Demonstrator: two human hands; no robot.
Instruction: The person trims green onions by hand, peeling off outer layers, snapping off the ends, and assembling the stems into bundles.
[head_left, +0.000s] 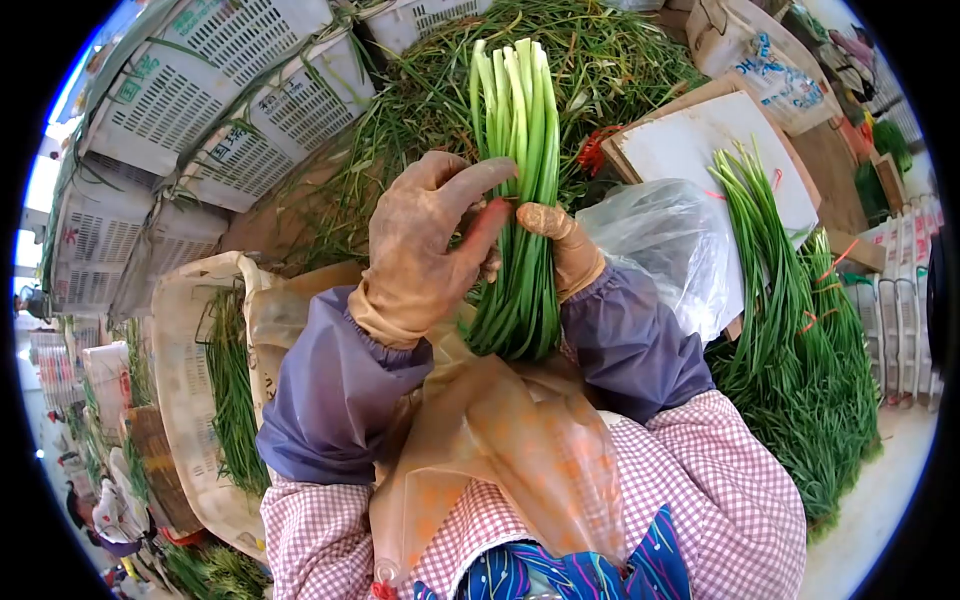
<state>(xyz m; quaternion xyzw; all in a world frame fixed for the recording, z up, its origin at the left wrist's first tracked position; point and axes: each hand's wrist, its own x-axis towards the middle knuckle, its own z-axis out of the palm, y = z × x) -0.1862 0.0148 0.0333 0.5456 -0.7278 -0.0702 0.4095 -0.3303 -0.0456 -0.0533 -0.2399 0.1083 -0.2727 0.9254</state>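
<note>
Standing crates [310,95]: at least three, white, are rising at the upper left.
Loose leaves [620,60]: one broad pile is covering the ground ahead.
Green heap [800,430]: one is spreading at the right, at least two tied bunches [755,230] lying at its upper end.
White board [690,135]: one, with one clear plastic bag [660,240] overlapping it.
Green bundle [525,130]: one is pointing pale stems away, between two gloved hands.
Right hand [570,250]: grasping the bundle, thumb in front.
Left hand [425,240]: touching the bundle with bent fingers; whether it is gripping is unclear.
</note>
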